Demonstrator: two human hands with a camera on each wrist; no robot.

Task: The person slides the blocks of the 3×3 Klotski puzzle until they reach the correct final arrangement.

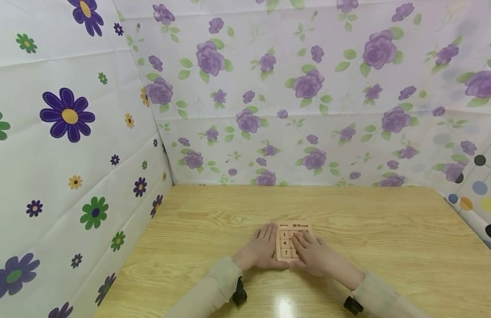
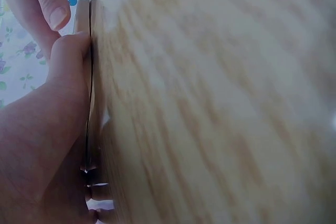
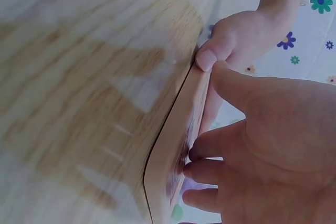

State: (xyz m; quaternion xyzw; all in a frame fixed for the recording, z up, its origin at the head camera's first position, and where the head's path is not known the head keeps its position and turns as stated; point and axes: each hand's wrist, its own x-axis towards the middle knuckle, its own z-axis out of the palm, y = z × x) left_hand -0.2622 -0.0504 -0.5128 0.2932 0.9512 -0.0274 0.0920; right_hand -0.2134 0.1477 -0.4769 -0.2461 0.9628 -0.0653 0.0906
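Note:
A wooden number sliding puzzle [image 1: 285, 259] lies flat on the table, with square tiles marked 1, 4 and 7 showing down its left side. My left hand [image 1: 262, 248] lies along its left edge with straight fingers, the thumb against the near edge. Over the right part of the tiles rests my right hand [image 1: 314, 255], fingers extended and fingertips on the face. In the right wrist view, the right hand [image 3: 283, 135] touches the puzzle's face beside its thick side [image 3: 170, 150]. Both thumbs come close together at the near edge. Several tiles are hidden under the right hand.
The wood-grain table [image 1: 213, 207] stretches out around the puzzle. A purple-flowered cloth [image 1: 269, 106] hangs behind it, a daisy-print cloth [image 1: 122, 176] stands at the left, and a dotted cloth [image 1: 476, 207] at the right. Each wrist carries a small black device.

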